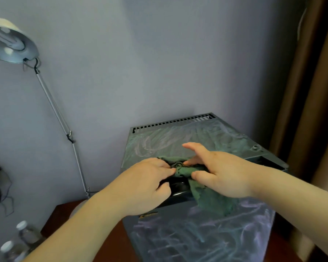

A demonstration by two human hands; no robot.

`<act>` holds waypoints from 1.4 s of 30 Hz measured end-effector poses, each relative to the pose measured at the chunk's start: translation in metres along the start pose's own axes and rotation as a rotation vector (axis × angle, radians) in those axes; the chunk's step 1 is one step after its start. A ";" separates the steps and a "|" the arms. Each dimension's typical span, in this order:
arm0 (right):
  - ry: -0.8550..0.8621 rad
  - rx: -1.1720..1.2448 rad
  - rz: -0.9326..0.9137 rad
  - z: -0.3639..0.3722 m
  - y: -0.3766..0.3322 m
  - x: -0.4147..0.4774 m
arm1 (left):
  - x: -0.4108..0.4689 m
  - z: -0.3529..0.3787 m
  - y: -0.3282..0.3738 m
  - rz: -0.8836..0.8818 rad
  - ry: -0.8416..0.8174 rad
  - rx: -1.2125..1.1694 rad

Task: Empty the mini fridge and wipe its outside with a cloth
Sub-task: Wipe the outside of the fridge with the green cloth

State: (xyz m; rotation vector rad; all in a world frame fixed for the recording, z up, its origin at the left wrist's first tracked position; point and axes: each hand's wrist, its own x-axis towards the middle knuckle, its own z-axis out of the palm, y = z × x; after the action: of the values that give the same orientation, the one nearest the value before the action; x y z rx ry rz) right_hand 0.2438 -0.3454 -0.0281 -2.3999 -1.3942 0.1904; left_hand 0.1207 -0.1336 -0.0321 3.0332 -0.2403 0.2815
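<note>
Head view: gathering green cloth (212,201) on top front edge of mini fridge (178,140), tail hanging over door (206,242). Pinching its left end with curled fingers of left hand (146,184); nipping the bunch between thumb and fingers of right hand (222,174), index lifted clear. Probably refolding for a fresh face, given damp streaks across top and door. Water bottles (25,235) parked aside on desk (64,214).

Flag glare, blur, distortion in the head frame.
Head view: dim bluish light, wipe streaks on the mini fridge give a pale sheen, no hard glare; head view: soft overall, left hand and right hand on the cloth slightly smeared, corner bottles blurred; head view: wide-angle stretch enlarges the forearms at the bottom edge.
</note>
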 end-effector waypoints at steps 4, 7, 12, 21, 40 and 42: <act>0.006 0.000 0.021 -0.017 0.036 -0.018 | 0.035 0.007 0.034 -0.027 -0.046 -0.036; 0.015 -0.018 0.034 -0.028 0.064 -0.033 | 0.061 0.016 0.058 -0.038 -0.052 -0.056; 0.032 -0.045 0.053 -0.044 0.107 -0.058 | 0.098 0.028 0.095 -0.039 -0.058 -0.056; 0.047 -0.046 0.039 -0.060 0.150 -0.081 | 0.133 0.033 0.130 -0.041 -0.086 -0.069; -0.179 0.093 -0.035 -0.028 0.031 0.011 | 0.028 -0.002 0.019 -0.152 -0.152 -0.032; -0.191 0.100 -0.064 -0.018 0.012 0.028 | 0.008 -0.006 -0.002 -0.173 -0.131 -0.044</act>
State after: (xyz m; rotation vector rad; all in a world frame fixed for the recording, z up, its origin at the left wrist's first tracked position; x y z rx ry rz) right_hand 0.2726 -0.3310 -0.0138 -2.3012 -1.5036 0.4719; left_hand 0.1282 -0.1327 -0.0251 3.0059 0.0086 0.0646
